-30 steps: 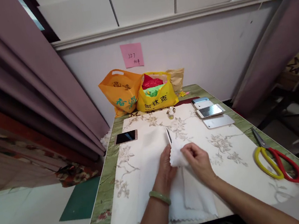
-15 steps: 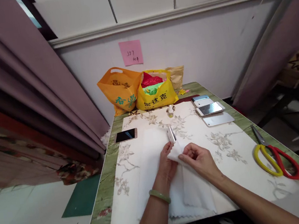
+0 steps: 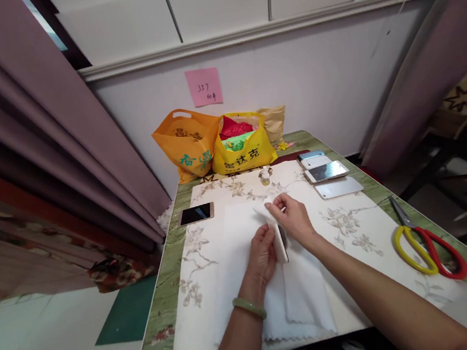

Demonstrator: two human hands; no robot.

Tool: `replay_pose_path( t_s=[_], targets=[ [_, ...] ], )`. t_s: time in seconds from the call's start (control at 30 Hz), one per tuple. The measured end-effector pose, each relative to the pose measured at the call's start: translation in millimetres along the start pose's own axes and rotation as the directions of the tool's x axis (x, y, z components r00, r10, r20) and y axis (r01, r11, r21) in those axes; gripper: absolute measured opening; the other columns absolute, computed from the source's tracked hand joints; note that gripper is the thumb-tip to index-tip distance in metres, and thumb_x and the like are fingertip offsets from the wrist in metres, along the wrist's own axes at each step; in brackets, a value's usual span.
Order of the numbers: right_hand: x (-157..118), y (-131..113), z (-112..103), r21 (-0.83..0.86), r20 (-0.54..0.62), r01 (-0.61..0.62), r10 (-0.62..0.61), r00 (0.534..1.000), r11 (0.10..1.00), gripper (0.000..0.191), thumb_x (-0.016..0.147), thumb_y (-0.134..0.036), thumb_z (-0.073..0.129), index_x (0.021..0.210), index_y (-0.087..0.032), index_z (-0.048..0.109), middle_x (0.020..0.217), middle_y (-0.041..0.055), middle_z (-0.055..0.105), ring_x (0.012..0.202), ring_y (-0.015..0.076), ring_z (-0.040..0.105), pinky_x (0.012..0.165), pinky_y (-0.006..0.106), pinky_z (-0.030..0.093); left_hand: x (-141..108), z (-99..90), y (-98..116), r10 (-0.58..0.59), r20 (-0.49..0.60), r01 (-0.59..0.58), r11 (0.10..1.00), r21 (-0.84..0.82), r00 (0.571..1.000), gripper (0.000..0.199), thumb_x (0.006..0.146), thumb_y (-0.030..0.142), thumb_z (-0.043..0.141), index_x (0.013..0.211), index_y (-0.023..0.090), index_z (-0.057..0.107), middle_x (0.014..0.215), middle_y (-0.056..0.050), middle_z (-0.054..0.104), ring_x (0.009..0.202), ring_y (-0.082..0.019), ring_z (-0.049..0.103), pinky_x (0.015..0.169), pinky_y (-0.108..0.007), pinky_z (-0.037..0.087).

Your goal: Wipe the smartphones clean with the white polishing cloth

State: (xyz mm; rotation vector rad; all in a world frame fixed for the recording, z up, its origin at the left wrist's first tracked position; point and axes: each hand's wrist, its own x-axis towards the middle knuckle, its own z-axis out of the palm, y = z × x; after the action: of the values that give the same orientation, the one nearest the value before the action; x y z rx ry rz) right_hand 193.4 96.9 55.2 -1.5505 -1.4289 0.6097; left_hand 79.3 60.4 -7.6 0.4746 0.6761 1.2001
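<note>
A white phone [image 3: 280, 245] stands on edge above the table's middle, held by my left hand [image 3: 262, 254], whose fingers are closed round its near part. My right hand [image 3: 292, 217] pinches a small white cloth [image 3: 262, 212] at the phone's far end. Beneath both hands a larger white cloth [image 3: 238, 267] lies spread, with a scalloped near edge. Another folded piece of white cloth [image 3: 306, 298] rests on its right part. A green bangle circles my left wrist.
Several phones [image 3: 326, 171] lie at the back right, one dark-screened phone [image 3: 196, 214] at the left. Red-and-yellow scissors [image 3: 430, 251] lie near the right edge. A small bottle [image 3: 265, 176] stands before the yellow bag [image 3: 243, 155] and orange bag [image 3: 187, 141].
My right hand has moved up and away from me, carrying the cloth to the phone's far end. More of the phone shows now, beside my left hand.
</note>
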Motion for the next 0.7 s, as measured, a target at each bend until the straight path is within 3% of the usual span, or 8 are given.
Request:
replay_pose_path(
  t_s=[0.13,0.3,0.43,0.53,0.7],
  targets=[
    [-48,6,-12,0.037,0.113,-0.044,0.039,0.993,0.998,0.026,0.080,-0.048,0.058,0.073,-0.023,0.053,0.062,-0.0039,0.058,0.050,0.0124,0.050,0.051,0.023,0.038,1,1.4,-2,0.032,0.042,-0.032,0.999,-0.001,0.999,0.035,0.071,0.026,0.076,0.102,0.015,0.064,0.090,-0.006,0.070,0.080,-0.016,0.064,0.077,-0.028,0.047],
    [-95,15,-27,-0.036,0.208,-0.043,0.050,0.977,0.998,0.028,0.081,-0.046,0.061,0.071,-0.024,0.047,0.057,-0.0060,0.051,0.048,0.0113,0.046,0.050,0.023,0.036,2,-1.3,-4,0.044,-0.043,-0.040,0.996,0.086,0.998,0.036,0.070,0.032,0.077,0.099,0.016,0.064,0.078,0.000,0.066,0.060,-0.009,0.056,0.060,-0.021,0.041],
    [-93,20,-32,0.002,0.242,-0.052,0.050,0.969,0.999,0.026,0.079,-0.043,0.063,0.072,-0.023,0.049,0.057,-0.0058,0.050,0.050,0.0110,0.045,0.052,0.023,0.035,1,-4.7,-1,0.033,-0.086,-0.026,0.996,0.080,0.996,0.038,0.069,0.034,0.078,0.099,0.016,0.064,0.073,0.001,0.064,0.058,-0.009,0.055,0.059,-0.020,0.041],
    [-80,25,-36,0.173,0.238,-0.157,0.113,0.965,0.972,0.029,0.079,-0.045,0.064,0.071,-0.021,0.049,0.055,-0.0062,0.044,0.051,0.0102,0.040,0.050,0.023,0.032,-2,-4.4,3,0.041,-0.040,-0.041,0.999,-0.015,0.998,0.040,0.070,0.027,0.076,0.107,0.017,0.062,0.087,-0.003,0.069,0.073,-0.013,0.062,0.071,-0.024,0.047],
    [-73,35,-33,0.461,0.371,-0.396,0.233,0.899,0.794,0.038,0.077,-0.052,0.065,0.069,-0.021,0.046,0.054,-0.0076,0.037,0.047,0.0077,0.029,0.044,0.022,0.024,-4,-2.9,3,0.059,-0.029,-0.061,0.996,-0.072,0.998,0.035,0.078,0.027,0.070,0.110,0.018,0.062,0.099,-0.004,0.071,0.081,-0.015,0.064,0.081,-0.028,0.050]
  ],
)
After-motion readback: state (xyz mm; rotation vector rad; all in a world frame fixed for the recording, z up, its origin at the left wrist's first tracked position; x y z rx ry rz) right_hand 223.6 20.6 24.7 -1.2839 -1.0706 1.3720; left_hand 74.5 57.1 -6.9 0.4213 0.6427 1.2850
